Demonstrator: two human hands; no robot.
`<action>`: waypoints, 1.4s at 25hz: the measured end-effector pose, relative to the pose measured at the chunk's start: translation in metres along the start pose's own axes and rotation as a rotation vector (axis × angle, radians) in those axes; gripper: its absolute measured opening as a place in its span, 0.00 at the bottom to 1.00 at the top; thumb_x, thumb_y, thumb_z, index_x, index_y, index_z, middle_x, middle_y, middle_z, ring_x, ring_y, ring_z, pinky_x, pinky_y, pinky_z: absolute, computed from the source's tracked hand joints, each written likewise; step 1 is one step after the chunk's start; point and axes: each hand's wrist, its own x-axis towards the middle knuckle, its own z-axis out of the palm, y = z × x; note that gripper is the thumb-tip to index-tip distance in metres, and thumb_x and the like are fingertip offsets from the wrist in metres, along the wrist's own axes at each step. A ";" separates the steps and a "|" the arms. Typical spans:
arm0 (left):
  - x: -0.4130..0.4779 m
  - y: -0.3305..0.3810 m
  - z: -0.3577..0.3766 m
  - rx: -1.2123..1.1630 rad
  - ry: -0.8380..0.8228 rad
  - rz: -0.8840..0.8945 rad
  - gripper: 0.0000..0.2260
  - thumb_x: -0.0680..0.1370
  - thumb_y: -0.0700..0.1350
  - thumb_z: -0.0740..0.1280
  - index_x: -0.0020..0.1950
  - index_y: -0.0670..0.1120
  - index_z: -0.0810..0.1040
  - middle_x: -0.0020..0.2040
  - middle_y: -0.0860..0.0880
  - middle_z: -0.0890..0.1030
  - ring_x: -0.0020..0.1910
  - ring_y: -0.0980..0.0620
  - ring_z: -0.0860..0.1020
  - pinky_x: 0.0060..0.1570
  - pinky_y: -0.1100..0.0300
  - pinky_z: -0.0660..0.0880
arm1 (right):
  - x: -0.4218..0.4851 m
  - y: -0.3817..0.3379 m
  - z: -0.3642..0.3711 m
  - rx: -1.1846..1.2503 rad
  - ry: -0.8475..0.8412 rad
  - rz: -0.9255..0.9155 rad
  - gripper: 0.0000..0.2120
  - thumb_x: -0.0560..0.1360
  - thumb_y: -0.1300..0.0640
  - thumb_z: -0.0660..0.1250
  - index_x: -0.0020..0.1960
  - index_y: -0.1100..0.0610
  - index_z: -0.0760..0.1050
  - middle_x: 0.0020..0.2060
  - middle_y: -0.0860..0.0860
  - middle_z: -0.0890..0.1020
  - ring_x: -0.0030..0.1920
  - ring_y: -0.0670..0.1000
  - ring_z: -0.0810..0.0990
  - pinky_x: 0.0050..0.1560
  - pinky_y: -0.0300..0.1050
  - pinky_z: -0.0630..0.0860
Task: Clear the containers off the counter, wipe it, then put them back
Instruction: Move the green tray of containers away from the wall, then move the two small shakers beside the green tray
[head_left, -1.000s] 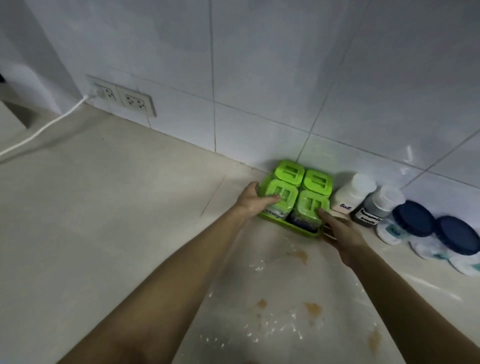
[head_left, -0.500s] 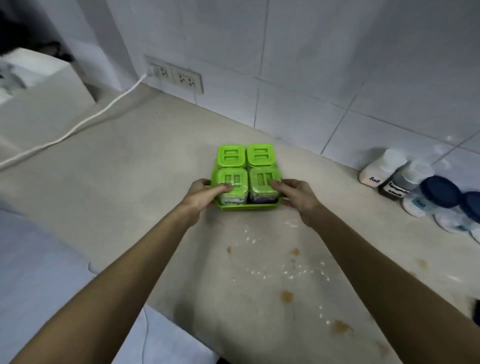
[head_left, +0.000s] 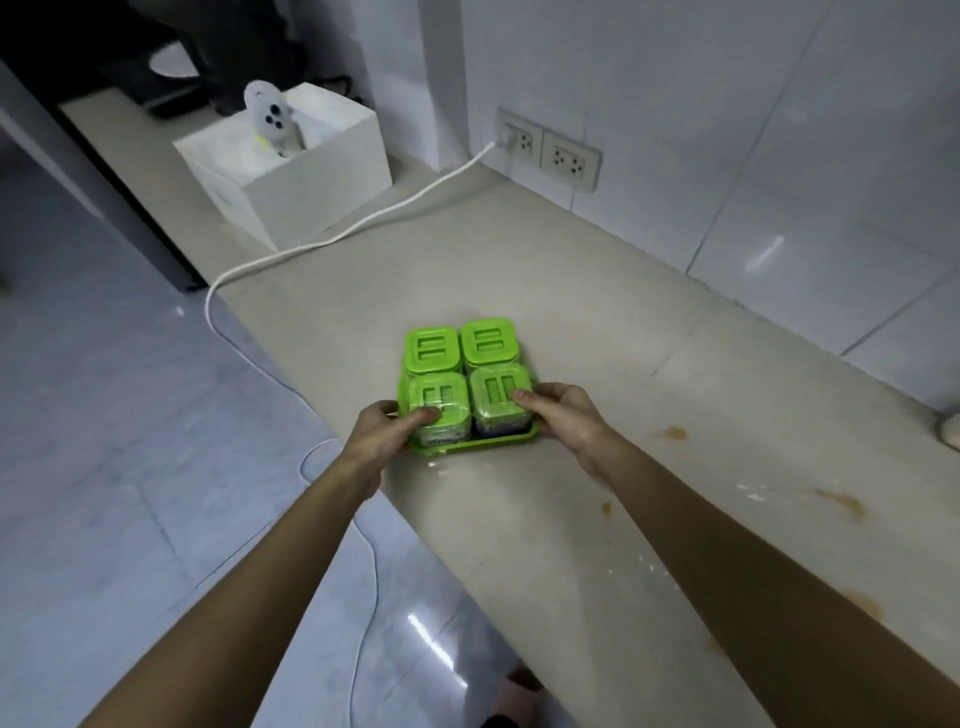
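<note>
A green tray (head_left: 470, 446) carrying several square green-lidded containers (head_left: 460, 345) is near the counter's front edge. My left hand (head_left: 387, 434) grips the tray's left side, thumb on the near-left lid. My right hand (head_left: 563, 423) grips the right side, thumb on the near-right lid. The beige counter (head_left: 649, 322) has orange stains (head_left: 675, 432) and white crumbs to the right of the tray. I cannot tell whether the tray rests on the counter or hovers just above it.
A white box (head_left: 291, 171) holding a white device stands at the counter's far left. A white cable (head_left: 363, 223) runs from wall sockets (head_left: 548, 148) across the counter and down to the tiled floor (head_left: 130, 441). A white jar (head_left: 950, 428) peeks in at the right edge.
Both hands have carried the green tray leftward, away from the wall and the jars, to the counter's front edge. The view has turned left, and most jars have left the frame.
</note>
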 end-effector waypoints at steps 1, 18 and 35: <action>-0.003 -0.002 -0.010 -0.013 0.019 -0.008 0.21 0.70 0.48 0.75 0.58 0.38 0.78 0.53 0.41 0.83 0.52 0.45 0.81 0.52 0.54 0.77 | 0.003 -0.001 0.012 -0.002 -0.021 -0.007 0.21 0.72 0.54 0.72 0.60 0.63 0.74 0.50 0.53 0.82 0.49 0.48 0.81 0.57 0.47 0.77; -0.053 0.064 0.220 1.234 -0.205 0.987 0.15 0.76 0.48 0.62 0.62 0.45 0.73 0.59 0.46 0.74 0.58 0.43 0.74 0.52 0.49 0.74 | -0.125 0.022 -0.243 -0.755 0.554 -0.253 0.15 0.75 0.53 0.67 0.60 0.59 0.75 0.50 0.53 0.80 0.49 0.53 0.80 0.53 0.49 0.77; -0.087 0.146 0.600 1.133 -0.439 1.259 0.19 0.74 0.45 0.69 0.65 0.47 0.73 0.61 0.41 0.69 0.58 0.41 0.73 0.57 0.52 0.73 | -0.122 0.002 -0.507 -1.111 0.841 -0.230 0.30 0.73 0.49 0.69 0.71 0.52 0.65 0.64 0.56 0.73 0.57 0.60 0.77 0.55 0.51 0.74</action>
